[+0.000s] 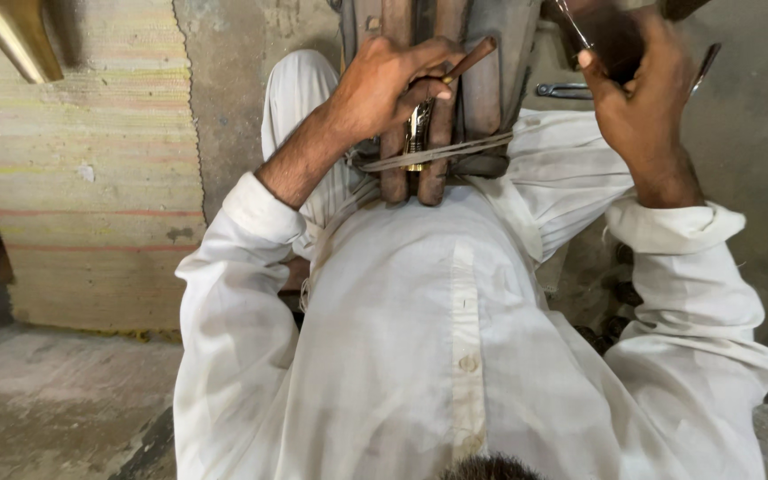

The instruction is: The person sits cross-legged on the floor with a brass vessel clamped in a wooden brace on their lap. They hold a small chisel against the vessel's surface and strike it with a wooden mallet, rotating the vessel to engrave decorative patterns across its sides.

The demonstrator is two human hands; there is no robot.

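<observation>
I sit in white clothes with a wooden clamp (442, 133) of upright brown slats held between my knees and bound with a pale cord (455, 151). A small brass piece (417, 133) is pinched between the slats. My left hand (384, 84) rests on top of the clamp and grips a thin tool with a brown wooden handle (471, 59), right above the brass piece. My right hand (637, 98) is raised at the upper right, closed around a dark object (611, 40) with thin metal rods sticking out of it; what that object is I cannot tell.
A metal scissor-like tool (564, 90) lies on the grey floor beyond my right knee. A striped woven mat (91, 178) covers the floor on the left. A brass-coloured object (15, 36) pokes in at the top left corner. Small dark pieces (620, 293) lie under my right arm.
</observation>
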